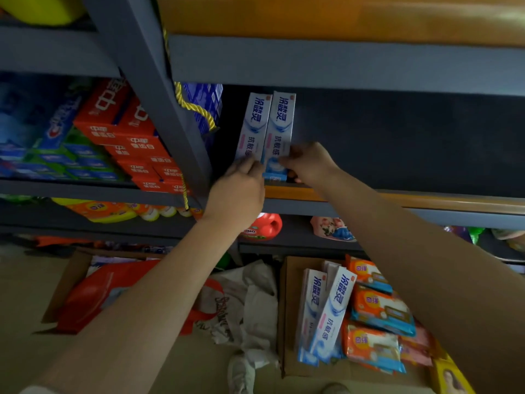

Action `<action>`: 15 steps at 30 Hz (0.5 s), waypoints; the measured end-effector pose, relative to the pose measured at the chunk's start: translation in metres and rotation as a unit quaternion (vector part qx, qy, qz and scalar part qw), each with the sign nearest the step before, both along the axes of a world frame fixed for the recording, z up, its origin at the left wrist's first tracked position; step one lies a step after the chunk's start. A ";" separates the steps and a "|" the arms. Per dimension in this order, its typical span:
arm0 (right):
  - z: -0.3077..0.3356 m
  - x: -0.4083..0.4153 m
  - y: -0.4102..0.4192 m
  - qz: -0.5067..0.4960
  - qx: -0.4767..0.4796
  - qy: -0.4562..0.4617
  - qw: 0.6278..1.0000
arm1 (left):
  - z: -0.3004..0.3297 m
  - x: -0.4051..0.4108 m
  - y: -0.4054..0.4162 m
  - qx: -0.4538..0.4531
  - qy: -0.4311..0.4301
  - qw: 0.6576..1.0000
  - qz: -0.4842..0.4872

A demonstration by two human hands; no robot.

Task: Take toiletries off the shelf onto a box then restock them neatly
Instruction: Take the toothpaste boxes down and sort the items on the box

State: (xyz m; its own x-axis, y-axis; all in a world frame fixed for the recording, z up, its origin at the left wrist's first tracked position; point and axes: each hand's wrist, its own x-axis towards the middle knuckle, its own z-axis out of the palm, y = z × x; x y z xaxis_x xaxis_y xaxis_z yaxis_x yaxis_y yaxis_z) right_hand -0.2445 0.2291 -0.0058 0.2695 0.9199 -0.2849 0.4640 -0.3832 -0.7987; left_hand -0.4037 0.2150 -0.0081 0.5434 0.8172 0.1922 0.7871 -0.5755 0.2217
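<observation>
Two white-and-blue toothpaste boxes lie side by side on the dark shelf [397,143], pointing inward. My left hand [238,191] holds the near end of the left box [252,123]. My right hand [308,163] pinches the near end of the right box [279,123]. Below on the floor, a cardboard box [287,308] bears more of the same toothpaste boxes [326,314] and several orange-and-blue wipe packs [377,311].
Red toothpaste boxes [136,137] and blue-green ones [56,155] fill the shelf bay to the left, past a grey upright post [159,89] with a yellow rope [196,109]. A red detergent bottle [264,226] stands on the lower shelf. White cloth [250,302] lies on the floor.
</observation>
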 end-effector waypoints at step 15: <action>0.013 0.003 -0.047 0.084 0.164 -0.216 0.959 | 0.002 -0.019 -0.010 -0.036 0.133 0.990 -0.014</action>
State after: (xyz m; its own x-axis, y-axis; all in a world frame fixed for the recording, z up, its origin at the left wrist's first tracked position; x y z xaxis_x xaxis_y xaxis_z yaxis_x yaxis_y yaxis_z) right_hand -0.2417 0.1820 0.0076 0.1371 0.9817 0.1319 0.8114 -0.0349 -0.5835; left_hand -0.4227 0.2053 -0.0057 0.5900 0.8072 -0.0180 0.8069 -0.5886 0.0501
